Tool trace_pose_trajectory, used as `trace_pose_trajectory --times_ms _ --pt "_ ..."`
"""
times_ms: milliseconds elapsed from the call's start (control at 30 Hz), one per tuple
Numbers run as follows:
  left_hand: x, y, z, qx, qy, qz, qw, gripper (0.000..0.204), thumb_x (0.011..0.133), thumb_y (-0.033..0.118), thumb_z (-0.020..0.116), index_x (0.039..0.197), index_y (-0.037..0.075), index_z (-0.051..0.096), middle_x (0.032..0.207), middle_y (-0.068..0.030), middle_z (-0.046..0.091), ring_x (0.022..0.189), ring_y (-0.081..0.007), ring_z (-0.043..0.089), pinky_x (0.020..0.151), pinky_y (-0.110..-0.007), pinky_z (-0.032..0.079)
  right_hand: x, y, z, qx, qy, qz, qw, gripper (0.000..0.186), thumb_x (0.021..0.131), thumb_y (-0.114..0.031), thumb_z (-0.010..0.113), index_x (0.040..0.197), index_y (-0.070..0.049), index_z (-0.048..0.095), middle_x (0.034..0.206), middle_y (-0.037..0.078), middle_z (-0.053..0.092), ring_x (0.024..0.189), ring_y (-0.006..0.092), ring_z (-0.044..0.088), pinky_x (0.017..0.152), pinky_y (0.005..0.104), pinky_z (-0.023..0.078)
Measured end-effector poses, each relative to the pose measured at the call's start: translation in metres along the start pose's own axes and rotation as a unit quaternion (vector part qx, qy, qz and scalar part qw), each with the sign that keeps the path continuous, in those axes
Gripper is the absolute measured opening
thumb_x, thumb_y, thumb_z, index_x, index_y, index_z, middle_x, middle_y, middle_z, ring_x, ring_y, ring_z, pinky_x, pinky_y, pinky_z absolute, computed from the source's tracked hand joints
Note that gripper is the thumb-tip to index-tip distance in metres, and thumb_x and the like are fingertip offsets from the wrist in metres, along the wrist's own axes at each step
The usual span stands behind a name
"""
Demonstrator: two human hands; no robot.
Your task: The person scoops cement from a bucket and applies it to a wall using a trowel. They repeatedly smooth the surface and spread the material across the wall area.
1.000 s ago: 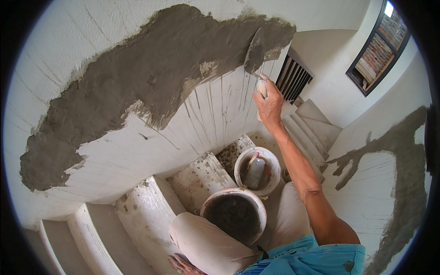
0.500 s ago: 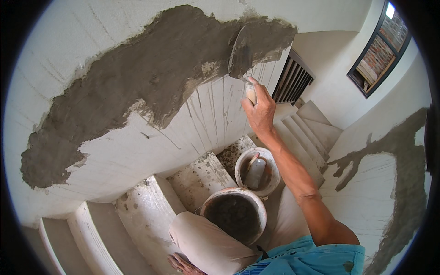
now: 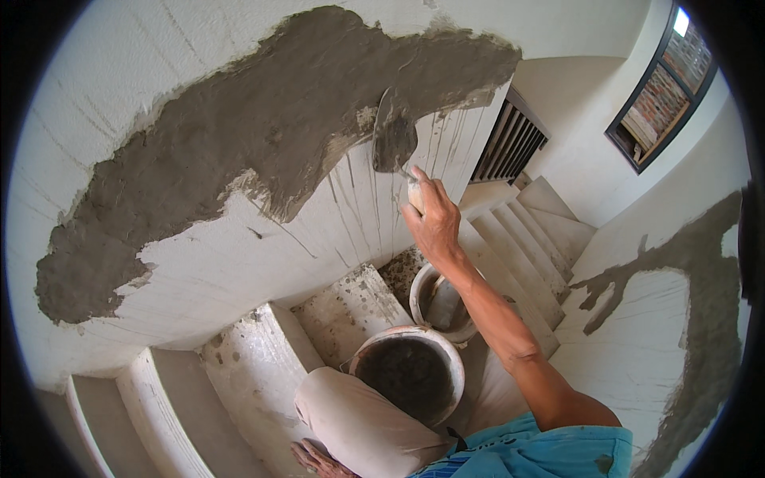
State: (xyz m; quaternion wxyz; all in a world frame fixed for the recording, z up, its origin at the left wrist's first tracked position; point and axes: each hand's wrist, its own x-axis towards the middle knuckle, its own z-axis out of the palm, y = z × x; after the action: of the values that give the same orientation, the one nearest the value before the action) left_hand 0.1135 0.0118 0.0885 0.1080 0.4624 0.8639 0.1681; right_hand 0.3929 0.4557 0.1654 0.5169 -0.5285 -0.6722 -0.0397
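My right hand [image 3: 430, 219] grips the light handle of a trowel, whose cement-smeared blade [image 3: 392, 131] is against the wall at the lower edge of a long grey plaster patch [image 3: 207, 135]. Drip streaks run down the white paint below it. Low at the bottom, my left hand [image 3: 319, 458] lies on a speckled stair step beside my knee, fingers apart, partly hidden by the leg. A bucket of dark grey mix [image 3: 402, 374] stands by that knee; a second bucket [image 3: 422, 299], holding murky liquid and something pale, is partly covered by my right forearm.
Stair treads [image 3: 335, 311] descend toward the upper right and continue at the lower left [image 3: 179, 398]. A barred railing [image 3: 510, 139] and dark-framed window [image 3: 660, 92] are beyond. The curved right wall [image 3: 613, 334] carries another grey patch.
My right hand and the trowel have moved left and downward along the patch, from near its right end to its lower edge. My left hand stays where it was.
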Motion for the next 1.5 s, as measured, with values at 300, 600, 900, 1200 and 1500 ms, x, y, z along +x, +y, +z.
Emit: trace_pose_trajectory --times_ms 300,600,900,1200,1500 --pt "-0.005 -0.013 0.001 0.013 0.005 0.013 1.000 0.083 0.101 0.062 0.031 0.155 0.001 0.041 0.161 -0.0287 0.034 0.149 -0.0484 0.029 0.122 -0.060 0.022 0.033 -0.002 -0.010 -0.004 0.076 0.012 0.997 0.059 0.075 0.006 0.067 0.133 0.000 0.061 0.096 0.016 0.065 0.075 0.0307 0.069 0.063 0.0396 0.056" --pt "0.001 -0.004 -0.003 0.022 -0.014 0.028 0.999 0.082 0.100 0.059 0.034 0.154 -0.003 0.040 0.159 -0.0327 0.033 0.148 -0.0504 0.030 0.122 -0.059 0.023 0.020 -0.007 -0.014 0.019 0.035 -0.036 0.999 0.058 0.076 0.007 0.067 0.133 0.003 0.060 0.091 0.015 0.063 0.073 0.0269 0.068 0.061 0.0388 0.055" --pt "0.002 0.002 0.000 -0.003 0.009 0.013 1.000 0.078 0.102 0.056 0.034 0.154 -0.002 0.040 0.159 -0.0327 0.034 0.147 -0.0505 0.031 0.122 -0.060 0.025 0.053 -0.004 -0.008 -0.020 0.088 -0.004 0.996 0.058 0.077 0.005 0.068 0.134 0.003 0.060 0.093 0.016 0.064 0.074 0.0286 0.068 0.064 0.0406 0.056" --pt "-0.001 -0.007 0.006 -0.020 0.027 0.044 0.998 0.086 0.102 0.066 0.023 0.154 -0.001 0.041 0.160 -0.0310 0.034 0.147 -0.0504 0.031 0.121 -0.061 0.025 0.042 -0.010 -0.023 0.008 0.058 -0.023 0.998 0.060 0.076 0.006 0.068 0.135 0.002 0.060 0.093 0.016 0.063 0.075 0.0284 0.067 0.064 0.0392 0.055" --pt "0.002 0.007 -0.002 0.020 -0.004 -0.011 1.000 0.075 0.099 0.051 0.044 0.156 0.002 0.040 0.162 -0.0258 0.033 0.150 -0.0468 0.027 0.123 -0.059 0.021 0.029 -0.008 -0.004 0.011 0.032 -0.031 0.999 0.062 0.076 0.005 0.069 0.137 0.002 0.058 0.096 0.017 0.065 0.077 0.0304 0.069 0.065 0.0407 0.057"
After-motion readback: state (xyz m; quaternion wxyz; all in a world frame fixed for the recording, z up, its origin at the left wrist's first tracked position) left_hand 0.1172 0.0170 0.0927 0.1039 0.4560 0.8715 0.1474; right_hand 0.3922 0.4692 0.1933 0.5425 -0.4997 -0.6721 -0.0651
